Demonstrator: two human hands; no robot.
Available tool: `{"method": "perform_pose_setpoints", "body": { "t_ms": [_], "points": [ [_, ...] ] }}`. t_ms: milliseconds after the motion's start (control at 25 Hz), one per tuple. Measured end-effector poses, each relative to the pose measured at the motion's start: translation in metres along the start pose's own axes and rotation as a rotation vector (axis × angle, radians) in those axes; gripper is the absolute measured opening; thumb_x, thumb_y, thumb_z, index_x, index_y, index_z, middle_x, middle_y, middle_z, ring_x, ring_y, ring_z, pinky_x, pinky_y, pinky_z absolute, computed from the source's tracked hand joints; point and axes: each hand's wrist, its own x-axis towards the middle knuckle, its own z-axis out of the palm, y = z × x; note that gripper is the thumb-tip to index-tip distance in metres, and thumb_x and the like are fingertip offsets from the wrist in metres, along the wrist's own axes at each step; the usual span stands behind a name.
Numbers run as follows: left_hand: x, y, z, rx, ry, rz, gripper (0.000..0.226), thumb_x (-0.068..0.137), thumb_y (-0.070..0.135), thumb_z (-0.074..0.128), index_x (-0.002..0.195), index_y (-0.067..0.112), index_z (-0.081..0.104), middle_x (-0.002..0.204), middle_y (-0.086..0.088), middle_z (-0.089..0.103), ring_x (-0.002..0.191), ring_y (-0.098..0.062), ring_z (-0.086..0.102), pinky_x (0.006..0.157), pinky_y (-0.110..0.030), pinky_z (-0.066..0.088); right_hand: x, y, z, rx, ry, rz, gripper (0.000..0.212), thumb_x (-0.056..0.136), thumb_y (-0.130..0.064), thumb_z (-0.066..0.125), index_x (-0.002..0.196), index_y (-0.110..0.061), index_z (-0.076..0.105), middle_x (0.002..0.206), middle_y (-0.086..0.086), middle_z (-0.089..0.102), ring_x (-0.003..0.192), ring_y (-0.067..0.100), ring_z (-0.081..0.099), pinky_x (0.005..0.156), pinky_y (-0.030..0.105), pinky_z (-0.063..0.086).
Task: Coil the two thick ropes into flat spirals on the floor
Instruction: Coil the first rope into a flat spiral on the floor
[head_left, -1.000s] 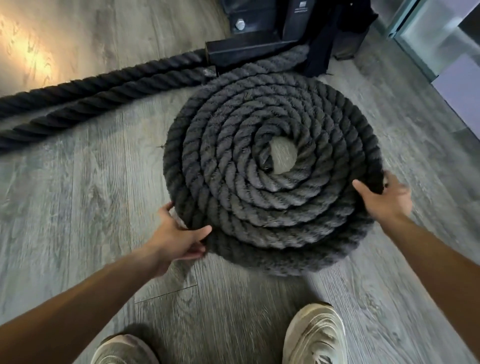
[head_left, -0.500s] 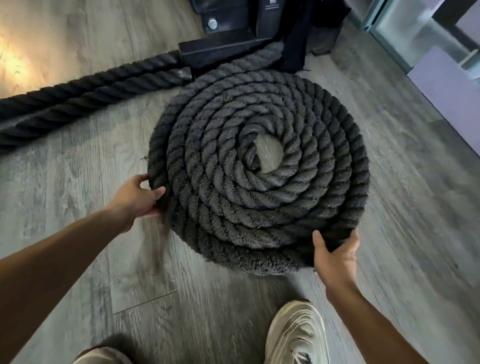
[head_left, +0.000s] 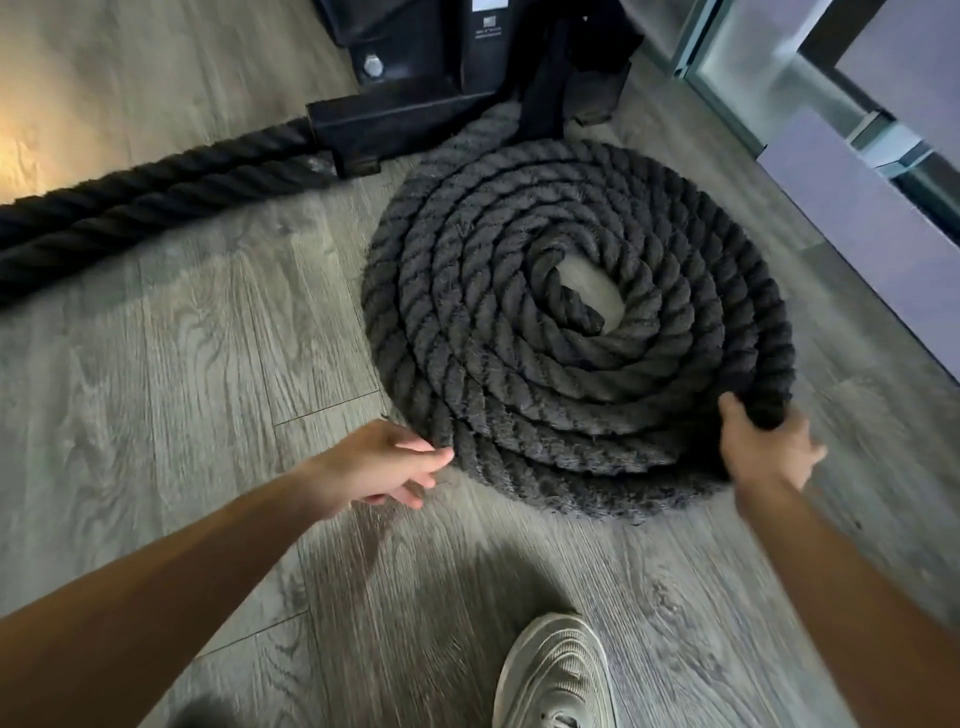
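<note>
A thick dark rope lies wound in a flat spiral (head_left: 498, 332) on the wooden floor, with a small bare gap at its centre. Its outer end runs up toward the black metal base (head_left: 415, 104). My right hand (head_left: 763, 447) grips the outermost turn at the spiral's near right edge, thumb over the top. My left hand (head_left: 384, 462) hovers at the near left edge with relaxed fingers, fingertips just at the rope. A second rope (head_left: 130, 208) stretches uncoiled, doubled, from the base off to the left.
The black metal base with a bolt stands at the top behind the spiral. A glass partition and a pale panel (head_left: 857, 197) run along the right. My shoe (head_left: 556, 675) is on the floor below the spiral.
My right hand slid from the spiral's near bottom edge up to its right edge and now grips the outer turn. My left hand dropped from the left side to the near left edge.
</note>
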Motion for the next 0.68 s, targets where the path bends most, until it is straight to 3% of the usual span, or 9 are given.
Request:
{"method": "perform_pose_setpoints", "body": {
  "t_ms": [80,160,200,280,440,560,640,680],
  "points": [
    [0.003,0.001,-0.019,-0.016,0.092,0.044,0.041,0.093,0.044,0.064,0.127,0.021,0.06,0.11,-0.001,0.076,0.082,-0.015,0.077,0.053,-0.024,0.055,-0.057,0.02,0.007,-0.012,-0.05,-0.006,0.092,0.084,-0.055,0.071,0.156,-0.024,0.024,0.152,0.02,0.023,0.134,0.045,0.031,0.097,0.055,0.041],
    [0.004,0.003,-0.038,-0.205,0.204,0.069,0.055,0.091,0.035,0.07,0.14,0.023,0.047,0.12,-0.01,0.071,0.09,-0.022,0.076,0.064,-0.033,0.06,-0.116,0.04,0.017,-0.024,-0.199,-0.041,0.102,0.083,-0.056,0.072,0.158,-0.032,0.008,0.15,0.015,0.017,0.131,0.044,0.032,0.082,0.049,0.045],
    [0.004,0.006,-0.043,-0.285,0.235,0.089,0.063,0.09,0.032,0.073,0.145,0.027,0.043,0.122,-0.01,0.07,0.092,-0.023,0.075,0.068,-0.036,0.06,-0.138,0.046,0.022,-0.043,-0.279,-0.062,0.107,0.082,-0.058,0.071,0.159,-0.034,0.0,0.15,0.014,0.012,0.131,0.044,0.032,0.082,0.047,0.047],
    [0.006,0.009,-0.044,-0.302,0.263,0.138,0.065,0.088,0.029,0.077,0.145,0.029,0.046,0.117,-0.003,0.073,0.089,-0.017,0.077,0.071,-0.035,0.06,-0.158,0.048,0.031,-0.085,-0.388,-0.095,0.114,0.083,-0.061,0.069,0.16,-0.03,-0.01,0.153,0.017,0.004,0.138,0.045,0.027,0.097,0.05,0.046],
    [0.009,0.016,-0.023,-0.189,0.294,0.184,0.068,0.083,0.035,0.081,0.144,0.024,0.053,0.097,0.011,0.078,0.079,-0.001,0.075,0.066,-0.021,0.05,-0.132,0.03,0.031,-0.132,-0.372,-0.074,0.112,0.085,-0.059,0.069,0.162,-0.025,-0.005,0.147,0.026,0.008,0.136,0.044,0.025,0.108,0.049,0.041],
    [0.013,0.025,-0.005,0.011,0.229,0.23,0.079,0.081,0.04,0.082,0.15,0.024,0.046,0.125,0.015,0.065,0.069,0.016,0.065,0.054,-0.006,0.045,-0.09,0.021,0.025,-0.162,-0.32,-0.075,0.109,0.084,-0.057,0.072,0.162,-0.029,0.002,0.151,0.026,0.01,0.14,0.046,0.024,0.112,0.052,0.037],
    [0.019,0.036,0.011,0.079,0.172,0.253,0.086,0.079,0.045,0.081,0.151,0.019,0.043,0.123,0.018,0.056,0.059,0.006,0.065,0.056,-0.008,0.049,-0.055,0.014,0.018,-0.145,-0.313,-0.078,0.109,0.081,-0.057,0.075,0.161,-0.036,0.005,0.156,0.02,0.009,0.143,0.044,0.026,0.111,0.053,0.039],
    [0.022,0.042,0.019,0.083,0.146,0.254,0.09,0.077,0.05,0.081,0.152,0.018,0.041,0.119,0.02,0.056,0.063,0.001,0.067,0.067,-0.015,0.055,-0.037,0.011,0.012,-0.137,-0.32,-0.079,0.108,0.08,-0.058,0.076,0.161,-0.039,0.006,0.157,0.017,0.009,0.143,0.043,0.027,0.111,0.053,0.039]
  ]
}}
